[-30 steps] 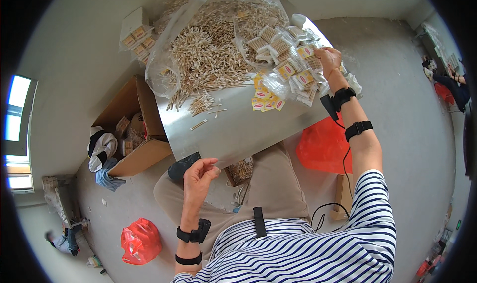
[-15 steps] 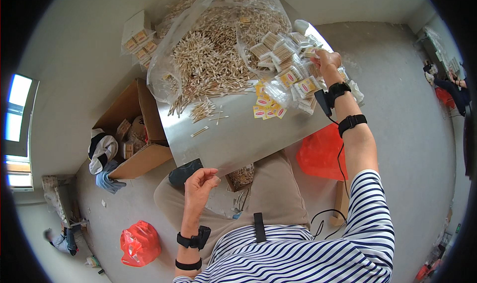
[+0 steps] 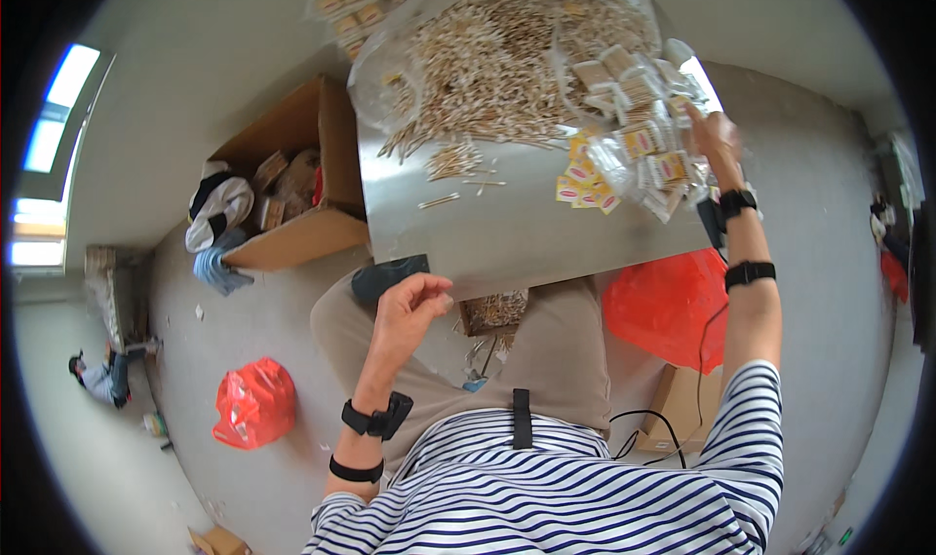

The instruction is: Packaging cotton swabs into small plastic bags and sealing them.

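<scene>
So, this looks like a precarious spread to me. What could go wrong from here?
The packs are piled near the table's right edge, with the right hand at them; a nudge might send one over. The yellow cards lie loose beside the packs and could get swept about. A few stray swabs lie in front of the big heap, so a brush might scatter them.

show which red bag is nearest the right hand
The red bag right of the beige trousers; the far-left red bag lies farther from the right hand.
</scene>
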{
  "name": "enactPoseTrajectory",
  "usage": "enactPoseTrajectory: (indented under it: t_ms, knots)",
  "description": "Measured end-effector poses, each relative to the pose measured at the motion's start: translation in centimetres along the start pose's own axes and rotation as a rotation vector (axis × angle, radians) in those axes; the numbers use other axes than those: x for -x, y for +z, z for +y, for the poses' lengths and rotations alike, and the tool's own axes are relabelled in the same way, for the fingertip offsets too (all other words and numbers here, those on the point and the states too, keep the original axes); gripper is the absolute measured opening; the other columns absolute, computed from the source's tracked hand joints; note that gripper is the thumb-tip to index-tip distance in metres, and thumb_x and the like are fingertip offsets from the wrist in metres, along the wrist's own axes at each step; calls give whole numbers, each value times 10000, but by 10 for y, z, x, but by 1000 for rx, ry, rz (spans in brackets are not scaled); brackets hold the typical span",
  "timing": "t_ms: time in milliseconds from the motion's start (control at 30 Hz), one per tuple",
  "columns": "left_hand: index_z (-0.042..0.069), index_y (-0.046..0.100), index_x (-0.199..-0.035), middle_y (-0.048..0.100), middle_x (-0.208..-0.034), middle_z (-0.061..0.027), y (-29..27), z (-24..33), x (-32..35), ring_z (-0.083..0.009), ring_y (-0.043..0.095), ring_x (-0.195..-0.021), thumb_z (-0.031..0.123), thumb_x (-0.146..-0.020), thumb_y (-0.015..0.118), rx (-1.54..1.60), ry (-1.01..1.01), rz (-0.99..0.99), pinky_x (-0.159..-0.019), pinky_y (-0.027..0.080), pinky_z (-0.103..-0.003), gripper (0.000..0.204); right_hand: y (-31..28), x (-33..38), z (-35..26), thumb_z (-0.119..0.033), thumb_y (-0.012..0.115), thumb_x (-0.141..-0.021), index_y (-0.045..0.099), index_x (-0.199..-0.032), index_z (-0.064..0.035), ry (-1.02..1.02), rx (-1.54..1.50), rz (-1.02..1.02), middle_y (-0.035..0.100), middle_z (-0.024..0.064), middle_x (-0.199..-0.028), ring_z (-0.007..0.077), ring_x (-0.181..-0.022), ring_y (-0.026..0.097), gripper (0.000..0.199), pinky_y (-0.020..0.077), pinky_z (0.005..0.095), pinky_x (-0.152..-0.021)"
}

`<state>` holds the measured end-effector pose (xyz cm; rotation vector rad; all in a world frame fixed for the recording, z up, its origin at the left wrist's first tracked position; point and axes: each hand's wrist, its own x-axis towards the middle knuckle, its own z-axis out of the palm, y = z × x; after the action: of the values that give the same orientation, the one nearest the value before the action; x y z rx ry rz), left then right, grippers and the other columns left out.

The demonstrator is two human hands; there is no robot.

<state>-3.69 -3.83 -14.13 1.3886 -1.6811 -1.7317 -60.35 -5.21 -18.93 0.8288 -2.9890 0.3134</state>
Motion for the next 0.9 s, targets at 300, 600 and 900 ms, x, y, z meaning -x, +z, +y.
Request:
enactPoseTrajectory:
  t_ms: [300,600,900]
  knots:
    - [-18,701,-1060,704,-955,-134,-14,-39,-53,-261,684,-887,41,-855,700,-452,276,296,-809,540,-355,213,52,164,-111,-92,698,-825,717,-967,-109,-753,-675,-117,685,165,-947,341,-906,683,144,534,462,-797]
    - [27,724,-982,666,-988,-137,-14,-41,-139,-349,601,-1002,17,-819,690,-715,580,477,-880,494,-437,166,91,236,-207,-87,658,-868,701,-993,-134,-911,-346,-281,630,131,-1021,400,-909,651,140,524,479,-817]
    - [75,655,-828,591,-888,-77,-3,-58,-163,-316,578,-935,37,-810,690,-842,704,468,-816,482,-440,55,98,236,-209,-129,653,-879,681,-939,-130,-826,-372,-236,645,120,-1013,390,-870,659,65,526,474,-796]
